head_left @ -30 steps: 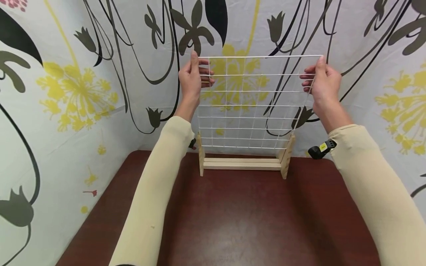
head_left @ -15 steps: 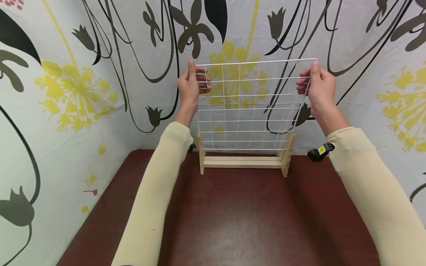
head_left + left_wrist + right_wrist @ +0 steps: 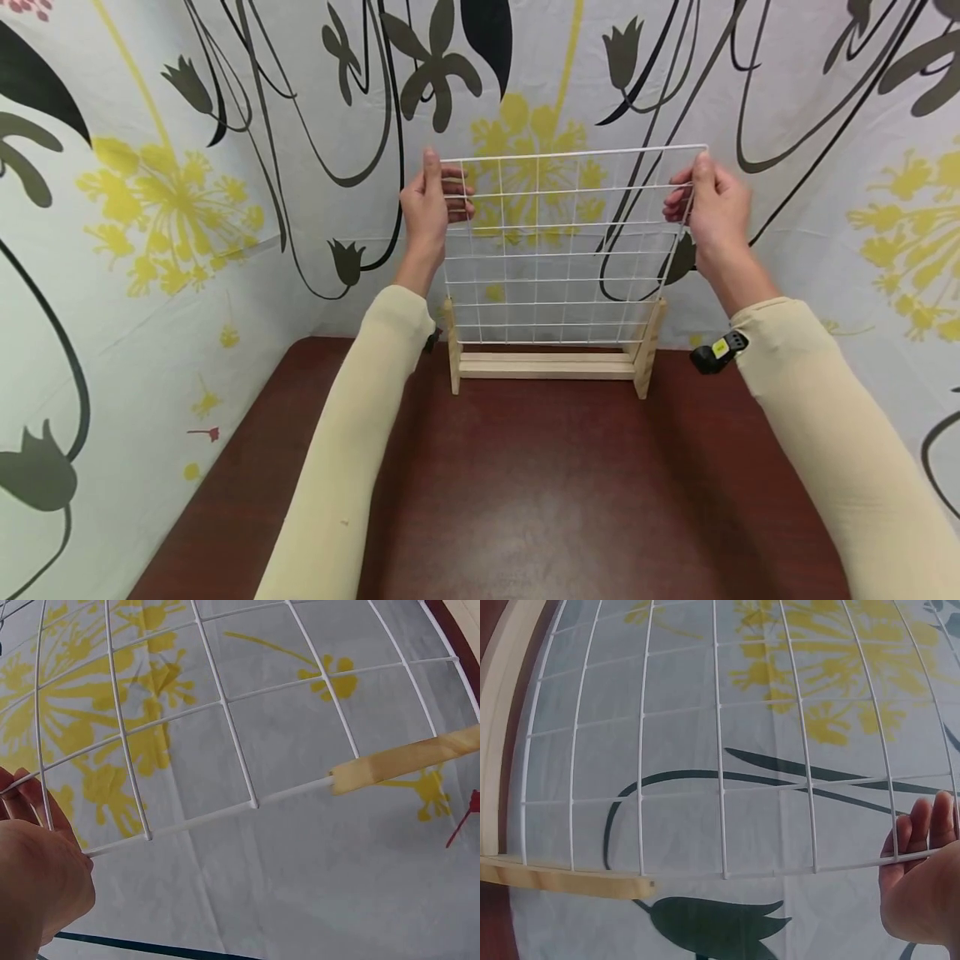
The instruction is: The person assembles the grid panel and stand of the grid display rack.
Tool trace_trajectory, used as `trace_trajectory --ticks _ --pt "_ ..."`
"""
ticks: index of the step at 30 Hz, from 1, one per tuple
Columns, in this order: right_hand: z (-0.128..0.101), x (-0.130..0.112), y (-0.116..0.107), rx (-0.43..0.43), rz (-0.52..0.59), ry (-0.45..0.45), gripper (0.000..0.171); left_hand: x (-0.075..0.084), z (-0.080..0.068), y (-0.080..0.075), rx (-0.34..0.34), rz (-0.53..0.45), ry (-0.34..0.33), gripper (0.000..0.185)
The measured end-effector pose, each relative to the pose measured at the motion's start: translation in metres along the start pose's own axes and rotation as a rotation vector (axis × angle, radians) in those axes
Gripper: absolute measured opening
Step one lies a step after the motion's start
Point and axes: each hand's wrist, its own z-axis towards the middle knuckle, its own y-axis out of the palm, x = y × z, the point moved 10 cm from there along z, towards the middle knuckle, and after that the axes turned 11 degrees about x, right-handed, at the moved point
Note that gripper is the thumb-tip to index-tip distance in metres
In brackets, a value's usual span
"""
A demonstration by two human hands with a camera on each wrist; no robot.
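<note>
Both hands hold a white wire grid panel upright in a wooden stand

The left hand pinches the left edge of the white wire grid panel near its top corner, thumb in front and fingers curled behind the wire, which keeps that side from tipping. Between the hands the panel stands vertical, its side wires seated in the slotted posts of the wooden stand on the counter below them. The right hand grips the opposite edge at matching height, likely to keep the panel level in both slots.
</note>
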Motion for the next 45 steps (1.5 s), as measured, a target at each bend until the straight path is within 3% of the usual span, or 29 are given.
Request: trace_trajectory --ticks 8,17,29,36,45 --pt "-0.004 0.019 -0.007 -0.006 0.009 0.026 0.040 -0.017 -0.006 -0.004 -0.016 0.020 -0.013 0.077" --pt "-0.007 0.028 -0.011 -0.021 -0.012 0.046 0.039 -0.024 -0.009 -0.007 -0.021 0.007 0.007 0.068" --pt "-0.008 0.040 -0.015 -0.014 0.024 0.049 0.040 -0.035 -0.010 -0.008 -0.033 0.008 -0.005 0.078" --pt "-0.009 0.060 -0.018 -0.012 0.027 0.058 0.041 -0.050 -0.014 -0.012 -0.023 0.011 -0.047 0.080" --pt "-0.007 0.071 -0.018 0.061 0.140 0.038 0.041 -0.052 -0.014 -0.008 -0.024 -0.037 -0.035 0.077"
